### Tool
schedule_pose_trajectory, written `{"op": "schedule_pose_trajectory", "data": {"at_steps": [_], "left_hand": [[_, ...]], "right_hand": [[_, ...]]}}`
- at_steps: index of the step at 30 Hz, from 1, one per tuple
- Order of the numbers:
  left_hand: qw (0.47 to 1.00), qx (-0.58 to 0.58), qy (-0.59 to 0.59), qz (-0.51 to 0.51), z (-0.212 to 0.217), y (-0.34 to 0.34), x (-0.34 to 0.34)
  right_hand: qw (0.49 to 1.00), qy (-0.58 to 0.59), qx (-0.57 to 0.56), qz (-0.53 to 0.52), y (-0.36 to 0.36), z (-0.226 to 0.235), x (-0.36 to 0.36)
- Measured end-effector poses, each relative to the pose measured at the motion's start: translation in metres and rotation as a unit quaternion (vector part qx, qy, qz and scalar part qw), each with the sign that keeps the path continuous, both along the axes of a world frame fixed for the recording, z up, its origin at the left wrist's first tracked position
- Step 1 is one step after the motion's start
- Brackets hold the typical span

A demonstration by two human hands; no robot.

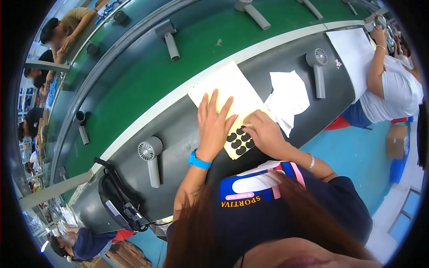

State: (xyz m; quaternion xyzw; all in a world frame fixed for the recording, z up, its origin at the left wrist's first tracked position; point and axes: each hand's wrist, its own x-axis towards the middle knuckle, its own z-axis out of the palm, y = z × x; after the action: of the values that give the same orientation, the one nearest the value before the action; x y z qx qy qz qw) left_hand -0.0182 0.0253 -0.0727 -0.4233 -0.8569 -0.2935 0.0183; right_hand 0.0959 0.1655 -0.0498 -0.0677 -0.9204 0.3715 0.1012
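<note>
At the bench's near side, I am looking down on the right hand (267, 136), whose fingers are curling in, with thumb and forefinger drawing close beside the black stickers (236, 144). I cannot tell whether they are pinching one. A sticker could be tearing or folding onto itself if those fingertips were lifting it too sharply, and a neighbour could be coming up with it, since the stickers are sitting so close together. Just to the left, the left hand (212, 129) is lying flat with its fingers spreading over the yellow sheet (241, 91); if that palm were pressing too lightly, the sheet could be skidding under the pull. Beside the right hand, the crumpled white paper (290, 96) is touching or nearly touching the sheet, so a loose sticker could be catching on it.

The sheet is lying at a slant on the dark bench (181, 131), beneath both hands. Its near end is carrying at least six glossy black, rounded stickers in two rows; the right hand may be hiding more. Farther off, its surface is showing plain pale yellow, and its far corner is reaching over the bench's white edging toward the green belt (201, 56), where grey handheld fans (171, 42) are lying.
</note>
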Motion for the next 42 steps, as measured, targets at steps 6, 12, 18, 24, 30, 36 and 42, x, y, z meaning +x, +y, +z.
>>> {"op": "schedule_pose_trajectory", "data": {"at_steps": [6, 12, 18, 24, 30, 36, 42], "left_hand": [[1.000, -0.003, 0.001, 0.005, 0.001, 0.002, -0.002], [1.000, -0.016, 0.005, 0.011, 0.003, 0.001, -0.001], [1.000, -0.024, -0.003, 0.002, 0.005, 0.003, 0.001], [1.000, 0.011, -0.025, 0.009, 0.000, 0.002, 0.003], [0.999, 0.033, -0.029, 0.009, 0.000, 0.000, 0.001], [0.993, 0.104, -0.055, -0.032, 0.053, 0.020, 0.010], [0.976, 0.193, -0.047, -0.084, 0.054, 0.039, 0.016]], "right_hand": [[0.997, 0.005, -0.058, 0.044, 0.004, 0.003, -0.003], [0.986, 0.136, -0.094, -0.010, 0.062, 0.037, -0.055], [0.954, 0.165, 0.196, -0.159, 0.161, -0.012, -0.180], [0.934, 0.143, 0.292, -0.151, 0.182, -0.026, -0.215], [0.989, 0.096, 0.072, -0.091, 0.139, 0.065, -0.129], [0.999, 0.006, -0.006, -0.052, 0.060, 0.094, -0.022], [1.000, 0.022, -0.007, -0.008, 0.040, 0.113, -0.002]]}}
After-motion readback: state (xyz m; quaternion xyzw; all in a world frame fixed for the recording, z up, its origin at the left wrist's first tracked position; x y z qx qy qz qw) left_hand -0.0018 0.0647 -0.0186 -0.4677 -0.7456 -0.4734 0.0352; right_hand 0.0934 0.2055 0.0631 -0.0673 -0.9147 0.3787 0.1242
